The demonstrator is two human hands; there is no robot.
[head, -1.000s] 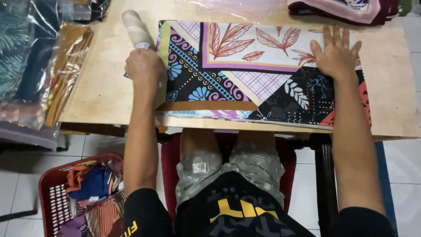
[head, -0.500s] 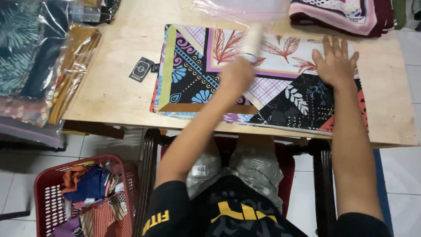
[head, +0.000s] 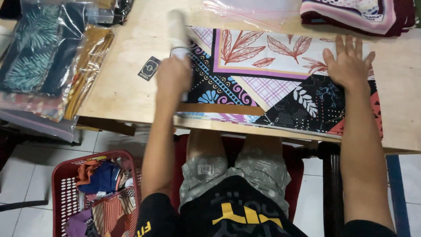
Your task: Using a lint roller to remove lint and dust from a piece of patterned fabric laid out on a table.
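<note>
A: What's in your hands rn?

B: My left hand (head: 174, 75) has its grip closed round a whitish cylindrical roller (head: 177, 31), blurred, at the left edge of the folded patterned cloth (head: 272, 83) w/ red leaf prints, purple borders & black dotted panels. My right hand (head: 348, 63) lies flat on the cloth's right part, fingers spread, holding nothing.

A: Where's the cloth sit?

B: Flat on the light plywood counter (head: 123, 87), near edge running along the counter's front, right above my lap.

A: Containers?

B: Red perforated plastic basket (head: 61, 193) on the tiled floor, lower left, beside my left leg. It holds crumpled fabric scraps: blue, orange, purple, plus a striped brownish piece. Then clear plastic bags stacked at the counter's left end: one (head: 37, 48) w/ dark teal leaf-print fabric inside, another (head: 90, 66) just beside it w/ mustard-yellow fabric. More bagged fabric sits under them, can't tell what colours exactly.

A: Anything else up top?

B: Empty-looking clear zip bag (head: 254, 8) at the far edge, touching the cloth's top. Stack of folded maroon & pink-edged cloths (head: 355, 15) at top right, apart from my right hand. Small black card tag (head: 149, 68) on bare wood, just left of my left hand.
</note>
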